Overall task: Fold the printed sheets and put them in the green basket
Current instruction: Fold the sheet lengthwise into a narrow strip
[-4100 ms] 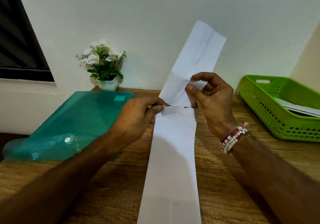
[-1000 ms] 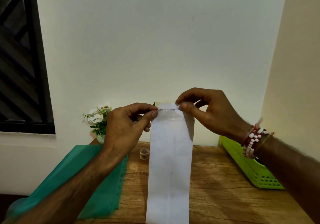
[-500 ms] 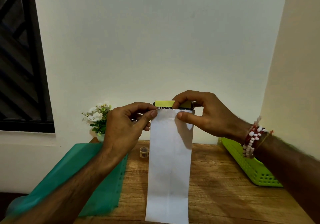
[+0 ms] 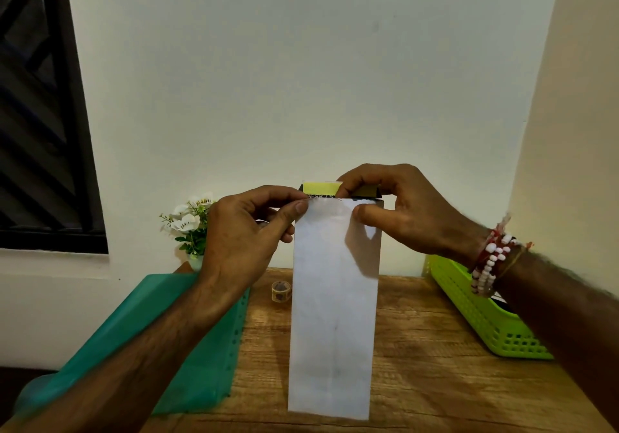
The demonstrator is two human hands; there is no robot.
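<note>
While our left hand (image 4: 241, 241) and right hand (image 4: 408, 211) pinch the top of the upright printed sheet (image 4: 335, 315) mid-frame, the green basket (image 4: 475, 315) sits lower right, nearer our right hand.

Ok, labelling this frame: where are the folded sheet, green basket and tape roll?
folded sheet (image 4: 333, 315): head view, white middle.
green basket (image 4: 475, 315): head view, perforated side wall.
tape roll (image 4: 280, 291): head view, front rim.

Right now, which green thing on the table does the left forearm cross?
The flat teal folder, at the left of the table. The lime green basket, walled and perforated, sits at the right.
</note>
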